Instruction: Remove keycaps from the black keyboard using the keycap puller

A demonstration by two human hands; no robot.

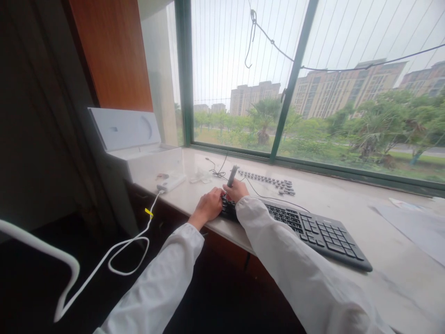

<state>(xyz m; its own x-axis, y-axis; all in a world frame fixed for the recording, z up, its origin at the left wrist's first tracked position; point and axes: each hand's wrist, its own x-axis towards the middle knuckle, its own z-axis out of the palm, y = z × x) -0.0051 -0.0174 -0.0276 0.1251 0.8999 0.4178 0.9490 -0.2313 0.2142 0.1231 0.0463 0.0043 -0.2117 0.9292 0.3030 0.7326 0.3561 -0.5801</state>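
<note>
Keyboard: the black plastic computer keyboard (306,229) lies on the pale stone windowsill (333,195).
Left hand (209,204): rests on its far-left end, fingers curled, grasp unclear.
Right hand (237,190): clenched around a slim grey tool (232,176).
Keycaps: loose dark keycaps (269,181) lie in rows behind.

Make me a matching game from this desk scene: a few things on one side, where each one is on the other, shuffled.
Things:
1. keyboard
2. loose keys
3. tool
4. white box

Places:
A. in the right hand
B. in rows near the window
C. open, at the left end of the sill
D. under both hands, along the near edge

Pairs: 1-D, 2-B, 3-A, 4-C. The left hand rests on the keyboard's left end.
</note>
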